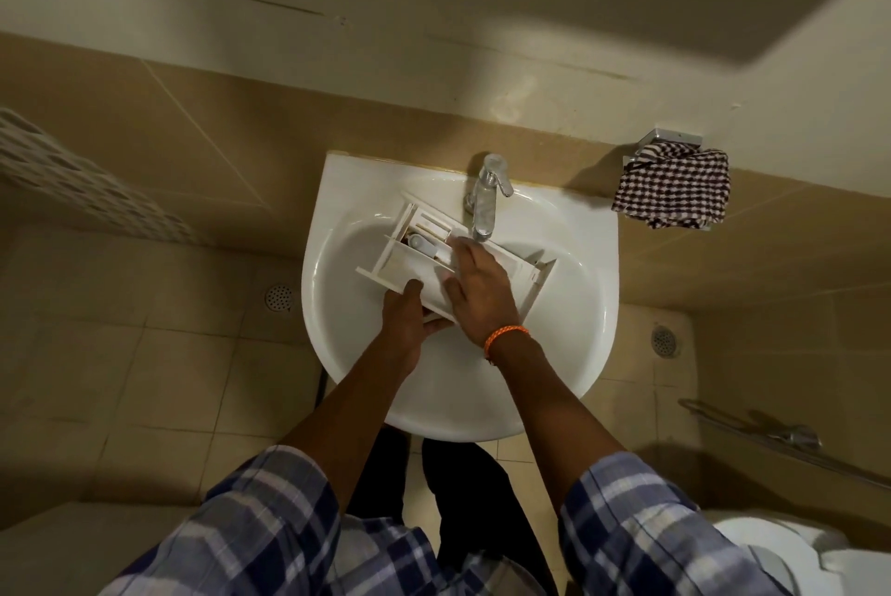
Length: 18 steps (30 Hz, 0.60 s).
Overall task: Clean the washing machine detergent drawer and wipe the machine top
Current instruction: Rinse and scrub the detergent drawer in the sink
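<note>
Detergent drawer [424, 253], white plastic, long and rectangular, split by thin walls into several compartments, one holding a small whitish insert; sits tilted across the bowl of the sink [347, 335], its far end just under the faucet [487, 197]. Front panel end points right, toward the rim.

Sink is white ceramic, rounded, mounted on a beige tiled wall. Chrome faucet at the back centre; cannot tell if water runs. Checked dark-and-white cloth [672, 190] hangs from a metal holder on the wall to the right. Beige tiled floor with two round drains [279, 297] either side of the sink. Toilet edge at lower right, metal rail near it.

Left hand [402, 330] grips the drawer's near edge from below, thumb up on the side wall, fingers curled under. Right hand [479, 287], orange band on the wrist, lies flat on top of the drawer, fingers spread and straight, pressing inside a compartment. Plaid sleeves on both arms.
</note>
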Each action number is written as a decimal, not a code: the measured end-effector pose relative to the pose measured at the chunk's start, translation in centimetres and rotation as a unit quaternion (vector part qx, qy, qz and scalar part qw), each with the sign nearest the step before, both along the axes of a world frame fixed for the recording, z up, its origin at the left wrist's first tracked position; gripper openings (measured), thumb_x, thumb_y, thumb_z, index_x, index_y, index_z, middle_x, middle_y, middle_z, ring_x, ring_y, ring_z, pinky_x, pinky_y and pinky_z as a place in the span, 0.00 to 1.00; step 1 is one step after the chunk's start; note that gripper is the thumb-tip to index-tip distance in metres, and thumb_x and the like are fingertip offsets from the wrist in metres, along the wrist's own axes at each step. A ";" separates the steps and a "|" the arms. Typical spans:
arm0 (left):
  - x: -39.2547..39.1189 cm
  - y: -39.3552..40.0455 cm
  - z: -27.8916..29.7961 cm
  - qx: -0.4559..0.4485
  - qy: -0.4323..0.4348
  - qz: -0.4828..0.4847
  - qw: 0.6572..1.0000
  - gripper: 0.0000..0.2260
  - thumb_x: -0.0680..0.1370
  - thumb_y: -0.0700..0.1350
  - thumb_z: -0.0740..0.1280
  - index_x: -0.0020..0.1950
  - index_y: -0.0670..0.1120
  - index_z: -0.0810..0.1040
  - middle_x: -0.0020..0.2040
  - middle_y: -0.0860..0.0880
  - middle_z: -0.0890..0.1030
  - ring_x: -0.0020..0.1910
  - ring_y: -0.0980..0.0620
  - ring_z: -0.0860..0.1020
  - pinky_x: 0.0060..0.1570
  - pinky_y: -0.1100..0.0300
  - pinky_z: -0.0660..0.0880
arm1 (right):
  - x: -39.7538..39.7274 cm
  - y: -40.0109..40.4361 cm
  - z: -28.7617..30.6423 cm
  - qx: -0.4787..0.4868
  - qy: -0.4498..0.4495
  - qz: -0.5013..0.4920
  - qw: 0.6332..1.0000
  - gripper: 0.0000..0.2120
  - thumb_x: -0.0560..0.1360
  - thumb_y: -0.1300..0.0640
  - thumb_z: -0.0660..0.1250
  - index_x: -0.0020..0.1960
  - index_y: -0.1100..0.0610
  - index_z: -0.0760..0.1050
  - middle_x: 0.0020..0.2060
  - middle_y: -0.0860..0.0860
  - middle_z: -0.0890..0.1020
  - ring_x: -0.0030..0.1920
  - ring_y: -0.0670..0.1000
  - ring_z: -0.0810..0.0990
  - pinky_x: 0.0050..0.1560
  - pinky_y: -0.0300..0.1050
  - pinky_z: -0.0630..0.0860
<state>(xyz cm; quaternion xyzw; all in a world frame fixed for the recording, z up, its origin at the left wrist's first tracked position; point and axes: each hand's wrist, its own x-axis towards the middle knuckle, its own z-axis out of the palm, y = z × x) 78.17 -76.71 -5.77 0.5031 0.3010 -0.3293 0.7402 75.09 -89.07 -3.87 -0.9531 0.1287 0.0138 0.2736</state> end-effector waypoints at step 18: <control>1.5 -0.2 -0.4 0.028 -0.016 -0.021 0.999 0.17 0.86 0.44 0.63 0.75 0.44 0.71 0.61 0.39 0.80 0.54 0.41 0.83 0.37 0.46 0.85 | -1.5 -2.4 0.0 -0.029 -0.038 -0.070 0.996 0.16 0.86 0.55 0.60 0.69 0.59 0.78 0.65 0.58 0.80 0.67 0.58 0.76 0.67 0.55 0.77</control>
